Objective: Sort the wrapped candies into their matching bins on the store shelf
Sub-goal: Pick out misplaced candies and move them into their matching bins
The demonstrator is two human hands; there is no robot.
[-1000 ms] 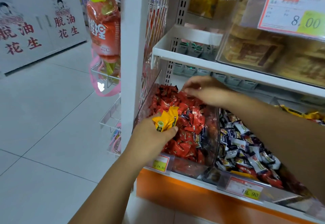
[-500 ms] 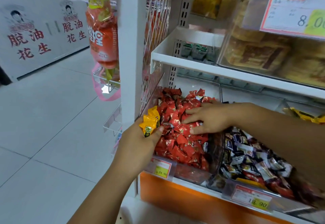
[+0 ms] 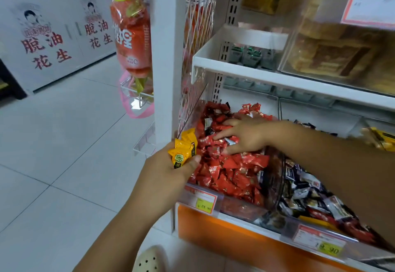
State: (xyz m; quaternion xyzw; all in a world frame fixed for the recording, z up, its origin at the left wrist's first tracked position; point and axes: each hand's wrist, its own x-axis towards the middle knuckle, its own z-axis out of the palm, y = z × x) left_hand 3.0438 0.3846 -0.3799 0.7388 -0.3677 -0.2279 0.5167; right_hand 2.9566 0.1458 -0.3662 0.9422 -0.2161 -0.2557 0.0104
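Yellow candies stand on end, tops leaning toward red candies.

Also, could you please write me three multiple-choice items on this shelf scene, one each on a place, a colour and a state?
1. Where does the right hand rest? A on the red candies; B on the upper shelf; C on the price tag.
2. What colour is the sweet stuff that the left hand holds? A blue; B yellow; C green.
3. How is the red candies' bin? A empty; B lidded; C heaped full.
Answers: 1 A, its straight fingers lie spread on the red heap; 2 B, yellow candies stick out of its grip; 3 C, the heap rises above the front wall.
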